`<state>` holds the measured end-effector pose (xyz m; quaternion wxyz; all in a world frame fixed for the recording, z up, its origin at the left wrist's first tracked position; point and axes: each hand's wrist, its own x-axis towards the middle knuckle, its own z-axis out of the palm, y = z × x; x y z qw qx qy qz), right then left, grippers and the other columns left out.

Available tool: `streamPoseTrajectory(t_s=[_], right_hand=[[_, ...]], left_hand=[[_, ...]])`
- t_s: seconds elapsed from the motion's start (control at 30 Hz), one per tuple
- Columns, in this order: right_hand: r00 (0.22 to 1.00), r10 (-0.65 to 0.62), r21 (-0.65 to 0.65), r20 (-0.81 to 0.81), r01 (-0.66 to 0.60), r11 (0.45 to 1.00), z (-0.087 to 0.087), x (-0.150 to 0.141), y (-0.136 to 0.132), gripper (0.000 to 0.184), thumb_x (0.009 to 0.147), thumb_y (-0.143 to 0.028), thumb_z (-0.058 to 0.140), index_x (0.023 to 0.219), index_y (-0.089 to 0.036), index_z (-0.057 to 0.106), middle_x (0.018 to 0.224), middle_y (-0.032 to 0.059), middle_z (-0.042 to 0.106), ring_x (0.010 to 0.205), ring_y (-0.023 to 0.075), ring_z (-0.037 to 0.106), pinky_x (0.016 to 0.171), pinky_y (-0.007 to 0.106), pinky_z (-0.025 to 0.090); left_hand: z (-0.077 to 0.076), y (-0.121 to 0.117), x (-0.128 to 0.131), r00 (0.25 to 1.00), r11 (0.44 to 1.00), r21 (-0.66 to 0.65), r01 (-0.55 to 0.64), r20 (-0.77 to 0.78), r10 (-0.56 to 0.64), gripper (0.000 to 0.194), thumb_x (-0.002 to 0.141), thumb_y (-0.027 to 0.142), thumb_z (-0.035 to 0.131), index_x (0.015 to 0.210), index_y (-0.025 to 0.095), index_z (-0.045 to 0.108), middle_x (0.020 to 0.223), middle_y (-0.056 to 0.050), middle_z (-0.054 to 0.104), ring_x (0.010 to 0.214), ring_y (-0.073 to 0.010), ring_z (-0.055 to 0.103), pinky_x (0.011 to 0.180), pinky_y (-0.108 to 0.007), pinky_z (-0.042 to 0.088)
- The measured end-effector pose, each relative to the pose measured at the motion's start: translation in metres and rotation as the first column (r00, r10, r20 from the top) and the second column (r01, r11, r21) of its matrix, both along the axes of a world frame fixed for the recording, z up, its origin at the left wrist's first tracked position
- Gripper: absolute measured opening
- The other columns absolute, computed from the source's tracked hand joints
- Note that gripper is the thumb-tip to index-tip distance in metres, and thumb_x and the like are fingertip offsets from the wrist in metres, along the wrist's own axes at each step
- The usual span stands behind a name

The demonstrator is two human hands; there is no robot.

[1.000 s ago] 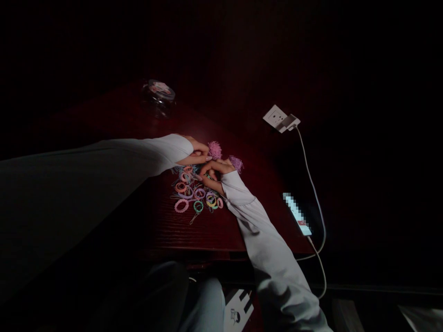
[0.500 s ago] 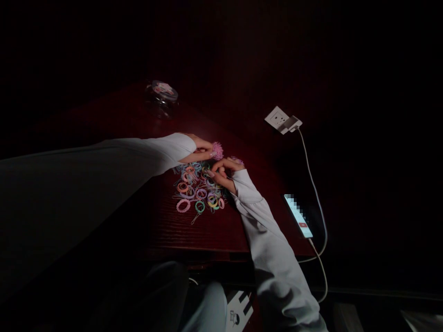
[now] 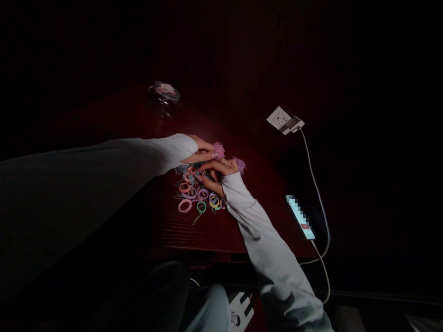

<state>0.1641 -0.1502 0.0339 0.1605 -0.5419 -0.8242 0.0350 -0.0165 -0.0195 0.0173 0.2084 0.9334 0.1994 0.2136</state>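
Fingers of the left hand pinched a pink bundle while the right hand was among bands piled on the bench, seemingly picking one, which needed a careful pinch, though I couldn't tell its grip.

2 arms outstretched, left hand curled, right hand just beside

The right hand hides part of the pile of colored loops; anything between its fingers is too small to tell. The left hand partly covers a pink fringed bunch. The phone screen is pixelated. Darkness obscures the jar's contents. The left sleeve leaves the picture at left.
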Motion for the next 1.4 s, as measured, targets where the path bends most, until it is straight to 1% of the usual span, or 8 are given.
streamPoseTrajectory(t_s=[0.23,0.43,0.67,0.8,1.0,1.13,1.27,1.4], right_hand=[[0.999,-0.027,0.023,-0.041,0.028,0.999,0.001,-0.007,-0.003,0.026,0.105,-0.045,0.067,0.103,-0.025,0.083,0.071,-0.0017,0.064,0.079,0.0174,0.054,0.092,0.035,0.035],[0.967,-0.124,0.033,-0.221,0.134,0.99,0.0,0.002,0.003,0.028,0.099,-0.051,0.075,0.092,-0.025,0.082,0.063,-0.0033,0.058,0.077,0.0174,0.054,0.093,0.037,0.038],[0.821,-0.174,-0.126,-0.544,0.125,0.984,-0.008,0.015,0.011,0.043,0.087,-0.067,0.08,0.083,-0.024,0.076,0.065,-0.0035,0.053,0.068,0.0147,0.047,0.07,0.03,0.038],[0.742,-0.221,-0.189,-0.633,0.129,0.974,-0.01,0.013,0.011,0.047,0.082,-0.069,0.084,0.082,-0.023,0.074,0.065,-0.0051,0.049,0.063,0.0125,0.042,0.063,0.028,0.035],[0.802,-0.212,-0.163,-0.558,0.145,0.976,0.0,0.015,0.006,0.047,0.087,-0.07,0.078,0.082,-0.023,0.078,0.071,-0.0006,0.059,0.074,0.0166,0.052,0.071,0.031,0.041],[0.875,-0.129,-0.153,-0.467,0.064,0.986,0.01,0.022,0.001,0.036,0.09,-0.061,0.079,0.089,-0.025,0.082,0.073,-0.0008,0.062,0.078,0.0179,0.053,0.078,0.033,0.043],[0.962,-0.069,-0.187,-0.263,0.019,0.982,0.013,0.03,0.0,0.019,0.092,-0.044,0.08,0.098,-0.026,0.083,0.077,-0.0015,0.063,0.083,0.0189,0.053,0.087,0.035,0.042],[0.997,-0.014,-0.185,-0.072,0.0,0.983,0.013,0.028,-0.001,0.018,0.09,-0.04,0.084,0.1,-0.025,0.083,0.091,0.0019,0.067,0.093,0.0213,0.053,0.095,0.037,0.039]], left_hand=[[-0.003,0.001,0.002,1.0,0.999,-0.046,-0.017,-0.006,0.016,0.046,0.106,0.054,0.045,0.095,0.023,0.076,0.078,-0.001,0.065,0.071,-0.015,0.052,0.071,-0.029,0.034],[-0.007,0.002,0.002,0.999,0.999,-0.05,-0.016,0.031,0.018,0.046,0.105,0.054,0.047,0.089,0.022,0.075,0.073,0.0,0.06,0.07,-0.0147,0.05,0.071,-0.029,0.032],[0.002,-0.004,-0.003,1.0,0.999,-0.037,0.025,0.011,-0.024,0.049,0.107,0.054,0.044,0.093,0.021,0.078,0.075,-0.002,0.063,0.07,-0.0146,0.051,0.069,-0.028,0.031],[0.006,-0.008,-0.004,1.0,0.999,-0.035,0.026,0.0,-0.026,0.048,0.107,0.051,0.044,0.095,0.018,0.077,0.075,-0.001,0.061,0.069,-0.0135,0.047,0.068,-0.028,0.031],[0.003,-0.008,-0.002,0.999,0.998,-0.043,0.035,0.0,-0.035,0.048,0.108,0.05,0.043,0.092,0.016,0.074,0.074,0.001,0.057,0.067,-0.0108,0.044,0.065,-0.024,0.03],[0.001,-0.007,-0.002,0.998,0.998,-0.036,0.057,0.031,-0.056,0.048,0.109,0.049,0.043,0.085,0.016,0.07,0.07,0.002,0.056,0.065,-0.0098,0.042,0.064,-0.024,0.027],[0.002,-0.006,-0.001,0.998,0.997,-0.049,0.056,-0.007,-0.057,0.047,0.108,0.048,0.044,0.084,0.017,0.068,0.073,0.002,0.059,0.068,-0.0104,0.043,0.066,-0.026,0.028],[0.003,-0.005,-0.003,0.999,0.996,-0.071,0.046,-0.023,-0.048,0.049,0.108,0.052,0.044,0.085,0.018,0.07,0.073,0.002,0.057,0.069,-0.0115,0.044,0.068,-0.028,0.031]])
